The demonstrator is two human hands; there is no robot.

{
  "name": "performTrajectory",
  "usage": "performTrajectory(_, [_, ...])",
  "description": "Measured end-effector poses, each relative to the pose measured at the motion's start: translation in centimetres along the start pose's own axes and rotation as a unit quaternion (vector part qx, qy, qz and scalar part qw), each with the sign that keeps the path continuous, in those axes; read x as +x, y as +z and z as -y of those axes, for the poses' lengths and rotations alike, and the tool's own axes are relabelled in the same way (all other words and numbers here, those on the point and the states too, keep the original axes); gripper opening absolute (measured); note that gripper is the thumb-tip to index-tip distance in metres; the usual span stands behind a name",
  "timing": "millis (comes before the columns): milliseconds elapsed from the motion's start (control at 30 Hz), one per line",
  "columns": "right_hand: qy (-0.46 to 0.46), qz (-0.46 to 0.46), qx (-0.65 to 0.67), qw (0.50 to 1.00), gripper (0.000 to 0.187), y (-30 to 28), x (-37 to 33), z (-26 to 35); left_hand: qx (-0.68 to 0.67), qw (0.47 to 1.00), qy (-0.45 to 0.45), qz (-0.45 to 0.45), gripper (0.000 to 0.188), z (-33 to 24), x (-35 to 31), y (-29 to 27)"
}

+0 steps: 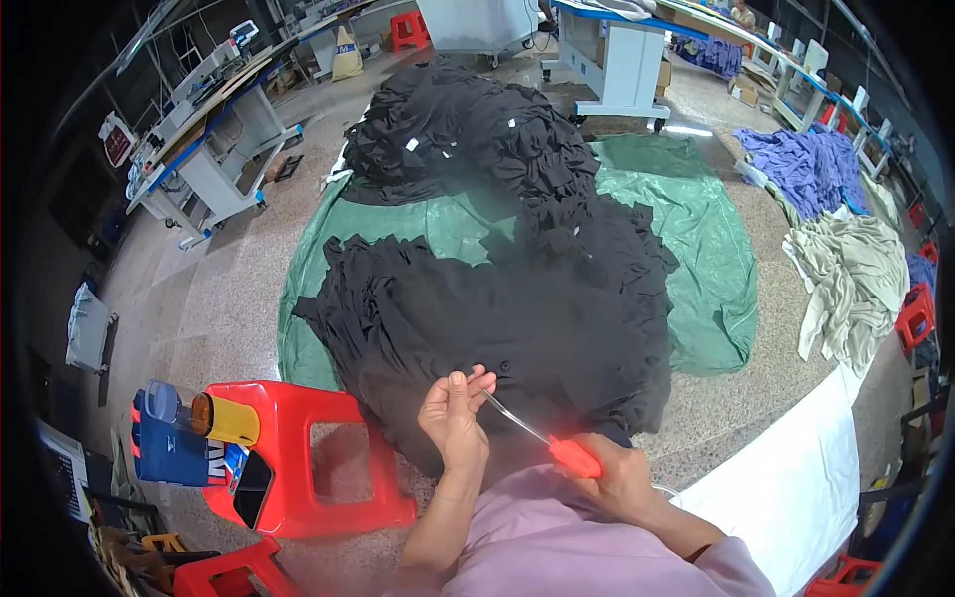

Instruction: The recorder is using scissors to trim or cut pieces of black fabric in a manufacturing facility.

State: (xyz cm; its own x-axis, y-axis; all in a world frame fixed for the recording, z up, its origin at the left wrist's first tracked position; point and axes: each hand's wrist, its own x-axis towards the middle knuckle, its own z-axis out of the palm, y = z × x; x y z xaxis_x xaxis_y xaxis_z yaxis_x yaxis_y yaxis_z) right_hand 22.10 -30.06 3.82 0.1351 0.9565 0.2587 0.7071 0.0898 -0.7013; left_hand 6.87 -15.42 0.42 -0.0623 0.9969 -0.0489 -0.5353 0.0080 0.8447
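My right hand (619,478) is wrapped round the red handle of a tool (574,457) with a thin, shiny metal shaft. The shaft slants up and left, and its end meets the fingers of my left hand (455,416). Those fingers are bent together with the thumb raised; anything small between them is too fine to make out. Just beyond lies a heap of black garments (477,308), spread in front of me, with a dark round button (505,366) on the nearest cloth.
Green sheeting (711,259) lies beneath the garments, with a second black pile (458,119) farther off. At left a red stool (298,497) carries a yellow cup (233,420) and a phone (253,490). Purple cloth (811,164), pale cloth (846,269) and white sheeting (756,488) lie right.
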Motion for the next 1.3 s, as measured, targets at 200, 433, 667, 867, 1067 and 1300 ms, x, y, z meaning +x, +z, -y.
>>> performTrajectory(200, [0.097, -0.030, 0.044, 0.994, 0.031, -1.4, -0.2, 0.4, -0.005, 0.999, -0.051, 0.008, 0.019, -0.9, -1.0, 1.0])
performTrajectory(433, [0.140, -0.032, 0.048, 0.988, 0.031, -2.1, -0.9, -0.2, 0.018, 0.974, -0.210, 0.083, 0.027, -0.2, 0.5, 1.6])
performTrajectory(667, [0.113, 0.003, 0.002, 0.994, 0.030, -1.7, -1.6, -0.4, -0.070, 0.974, -0.212, 0.044, 0.028, -0.3, -0.1, 2.5])
performTrajectory(867, [0.104, -0.004, -0.036, 0.994, 0.028, -1.5, -1.9, -0.3, -0.047, 0.987, -0.149, 0.040, 0.030, 0.0, -0.7, 3.0])
performTrajectory(1067, [0.113, 0.047, -0.075, 0.990, 0.028, -1.6, -2.2, -0.4, -0.027, 0.988, -0.145, 0.034, 0.030, 0.3, -0.4, 2.9])
performTrajectory(1300, [0.184, -0.093, 0.040, 0.978, 0.030, -2.2, -2.3, -0.5, 0.043, 0.961, -0.241, 0.130, 0.037, -0.1, -1.1, 3.7])
